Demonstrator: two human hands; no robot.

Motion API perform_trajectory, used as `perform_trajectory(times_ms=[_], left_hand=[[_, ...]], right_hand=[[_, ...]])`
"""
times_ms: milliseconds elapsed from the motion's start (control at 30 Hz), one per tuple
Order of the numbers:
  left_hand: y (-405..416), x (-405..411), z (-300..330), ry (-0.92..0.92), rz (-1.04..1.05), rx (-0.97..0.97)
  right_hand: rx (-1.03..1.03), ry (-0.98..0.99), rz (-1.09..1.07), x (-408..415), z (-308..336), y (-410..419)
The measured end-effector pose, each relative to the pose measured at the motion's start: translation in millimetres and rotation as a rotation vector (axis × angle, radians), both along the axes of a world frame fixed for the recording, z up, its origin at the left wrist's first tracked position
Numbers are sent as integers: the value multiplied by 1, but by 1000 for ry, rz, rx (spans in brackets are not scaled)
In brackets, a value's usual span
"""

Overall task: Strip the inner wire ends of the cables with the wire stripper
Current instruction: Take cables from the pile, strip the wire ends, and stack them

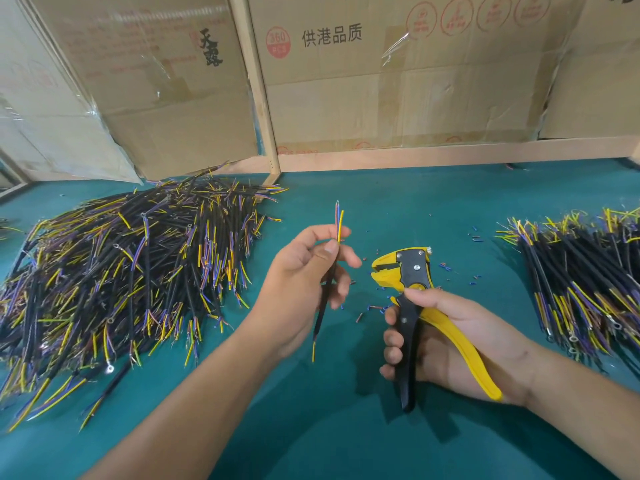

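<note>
1. R hand point(450, 344) wraps the wire stripper point(412, 299) handles, head facing up-left, mouth looks agape.
2. L hand point(304, 275) pinches one black cable point(327, 299) upright, thumb+fingers; thin colored inner wires point(339, 220) stick up, just left of and above the head.
3. Matte rubbery piles: big pile point(131, 271) left, smaller pile point(581, 289) right, on green mat point(415, 209).

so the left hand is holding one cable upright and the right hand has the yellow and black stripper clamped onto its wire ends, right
Not quite. The left hand does hold one cable upright, and the right hand grips the yellow and black wire stripper, but the stripper is not on the wire ends. The head view shows its jaws apart from the cable, off to the right and lower than the wire tips.
</note>
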State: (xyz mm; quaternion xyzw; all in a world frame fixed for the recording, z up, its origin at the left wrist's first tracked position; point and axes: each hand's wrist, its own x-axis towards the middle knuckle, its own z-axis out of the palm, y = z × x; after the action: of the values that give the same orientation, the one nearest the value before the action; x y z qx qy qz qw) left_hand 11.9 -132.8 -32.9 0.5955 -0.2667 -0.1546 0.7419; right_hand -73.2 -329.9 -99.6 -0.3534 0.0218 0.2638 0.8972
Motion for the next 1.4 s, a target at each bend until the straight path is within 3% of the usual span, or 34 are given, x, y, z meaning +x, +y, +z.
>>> perform_trajectory(times_ms=[267, 533, 667, 1000, 1267, 1400], left_hand=[[1, 4, -1, 371, 18, -90], [-1, 7, -3, 382, 41, -85], [-2, 5, -4, 284, 64, -33], [-1, 5, -11, -327, 115, 295], [4, 11, -10, -391, 86, 239], [3, 10, -11, -312, 72, 259]], right_hand=[[-9, -10, 5, 2, -2, -1], [-10, -11, 6, 2, -3, -1], [-3, -10, 14, 3, -5, -2], [19, -19, 19, 3, -5, -1], [-13, -3, -9, 0, 0, 1], [-12, 1, -8, 0, 0, 2]])
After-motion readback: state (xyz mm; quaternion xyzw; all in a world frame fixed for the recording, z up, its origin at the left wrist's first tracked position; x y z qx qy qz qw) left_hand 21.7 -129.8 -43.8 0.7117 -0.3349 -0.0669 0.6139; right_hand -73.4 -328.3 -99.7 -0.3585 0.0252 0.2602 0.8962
